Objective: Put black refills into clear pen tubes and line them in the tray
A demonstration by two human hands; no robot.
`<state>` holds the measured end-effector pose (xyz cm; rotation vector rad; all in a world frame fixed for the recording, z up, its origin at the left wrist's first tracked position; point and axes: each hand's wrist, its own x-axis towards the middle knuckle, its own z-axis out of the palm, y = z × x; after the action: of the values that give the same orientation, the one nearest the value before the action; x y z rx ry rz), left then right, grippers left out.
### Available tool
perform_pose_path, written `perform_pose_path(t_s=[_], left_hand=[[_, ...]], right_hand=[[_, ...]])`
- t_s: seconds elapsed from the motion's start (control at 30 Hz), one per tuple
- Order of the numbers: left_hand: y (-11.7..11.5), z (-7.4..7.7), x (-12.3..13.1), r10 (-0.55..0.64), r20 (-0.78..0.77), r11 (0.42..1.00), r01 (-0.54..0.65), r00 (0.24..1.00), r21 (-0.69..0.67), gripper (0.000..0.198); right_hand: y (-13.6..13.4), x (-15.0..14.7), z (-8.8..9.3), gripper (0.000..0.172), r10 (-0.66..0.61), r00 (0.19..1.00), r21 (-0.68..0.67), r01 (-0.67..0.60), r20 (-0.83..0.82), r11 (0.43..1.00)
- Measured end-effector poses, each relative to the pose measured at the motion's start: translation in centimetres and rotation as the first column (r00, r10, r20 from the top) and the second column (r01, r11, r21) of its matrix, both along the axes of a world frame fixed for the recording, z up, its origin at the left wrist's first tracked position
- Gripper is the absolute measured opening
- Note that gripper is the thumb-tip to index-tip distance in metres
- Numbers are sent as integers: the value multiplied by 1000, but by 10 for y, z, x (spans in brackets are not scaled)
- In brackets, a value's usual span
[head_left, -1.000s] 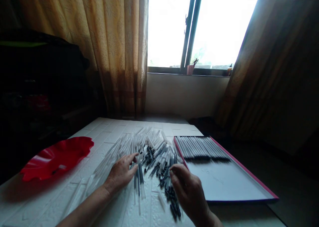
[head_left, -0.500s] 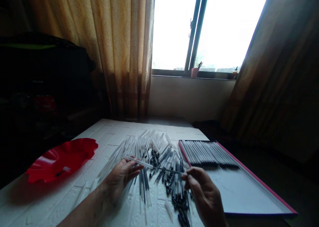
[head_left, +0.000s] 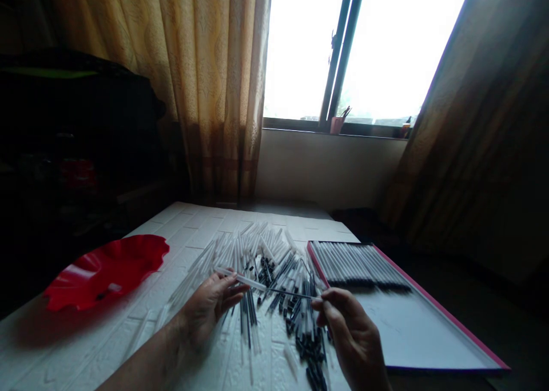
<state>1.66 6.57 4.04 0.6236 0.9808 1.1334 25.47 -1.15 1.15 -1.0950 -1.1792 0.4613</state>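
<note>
A clear pen barrel [head_left: 252,283] is pinched between the thumb and fingers of my left hand [head_left: 211,302]. My right hand [head_left: 349,331] grips the far end of a thin dark ink refill [head_left: 291,293]. The refill's other end meets the open end of the barrel, so both lie almost in one line; how far it is inside I cannot tell. Beneath and behind my hands spreads a pile of loose clear barrels [head_left: 231,247]. Dark refills [head_left: 247,316] and small black pen parts [head_left: 309,348] lie among and in front of them.
At the right, a shallow pink-edged tray [head_left: 433,339] holds a row of pens [head_left: 360,262] with black ends. A red wavy-rimmed bowl [head_left: 128,259] stands at the left with small pieces in it. Behind the white table [head_left: 189,214] are curtains [head_left: 214,94] and a window.
Both hands keep their grips, with the barrel and refill still in line. The whole view has shifted very slightly; nothing has been let go or picked up.
</note>
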Motion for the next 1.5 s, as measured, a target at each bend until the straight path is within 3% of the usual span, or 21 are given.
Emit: perform_pose_path(t_s=[0.27,0.4,0.53,0.83,1.13,1.33,1.5], left_hand=[[-4,6,4,22,15,999,-21,1000,-44,20],[-1,3,2,45,38,997,-43,998,-65,21],[2,0,2,55,52,995,-50,997,-90,23],[-21,-1,19,-90,51,993,93,995,-74,15],[-31,-15,29,-147,59,983,153,987,-101,20],[-32,-25,31,-214,11,974,214,977,-79,29],[-19,-17,17,-290,-113,948,302,950,106,53]], right_hand=[[2,-5,-1,22,17,996,8,-17,-89,1000],[5,-3,2,23,102,983,7,-102,-150,995],[8,-5,9,26,78,981,0,-79,-176,997],[7,-16,-5,38,222,974,-82,-224,-36,971],[5,-22,-8,47,337,925,-114,-321,172,940],[4,-25,-9,28,294,956,-92,-294,-4,951],[4,-10,7,28,241,960,-30,-248,-139,968]])
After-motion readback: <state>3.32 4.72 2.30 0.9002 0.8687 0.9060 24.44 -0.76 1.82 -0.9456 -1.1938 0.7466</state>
